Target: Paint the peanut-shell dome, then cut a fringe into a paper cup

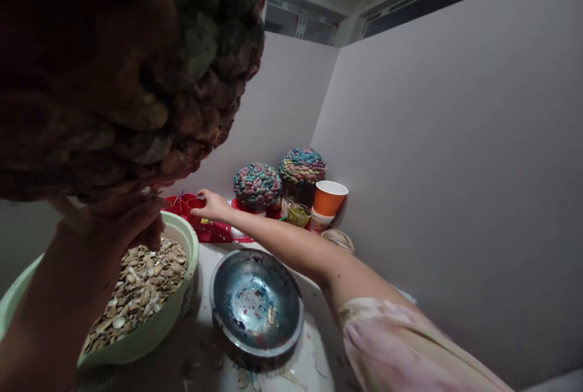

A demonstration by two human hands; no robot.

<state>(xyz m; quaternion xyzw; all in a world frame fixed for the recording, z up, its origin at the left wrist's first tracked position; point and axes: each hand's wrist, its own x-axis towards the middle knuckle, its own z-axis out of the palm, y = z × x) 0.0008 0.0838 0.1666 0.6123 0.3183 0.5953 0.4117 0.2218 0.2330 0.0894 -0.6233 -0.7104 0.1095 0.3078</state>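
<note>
My left hand point(122, 222) is closed around a pale stick point(68, 213) under a large ball point(195, 94), which fills the upper left. Its surface is covered with overlapping lumpy pieces in dark red, green and brown, much of it in shadow. My right hand point(214, 205) is stretched far forward across the table, thumb and fingers curved around a small red cup point(195, 205). More red cups point(173, 202) stand just left of it. Below my left hand is a pale green basin point(194, 246) full of broken shells point(146, 276).
A paint-stained metal bowl point(255, 301) sits on the white table point(314, 349). At the back are two multicoloured balls point(257, 186) point(303, 166), an orange paper cup point(328, 199), a clear container point(299, 216) and a coil of cord point(337, 239). Grey partition walls point(432, 155) enclose the corner.
</note>
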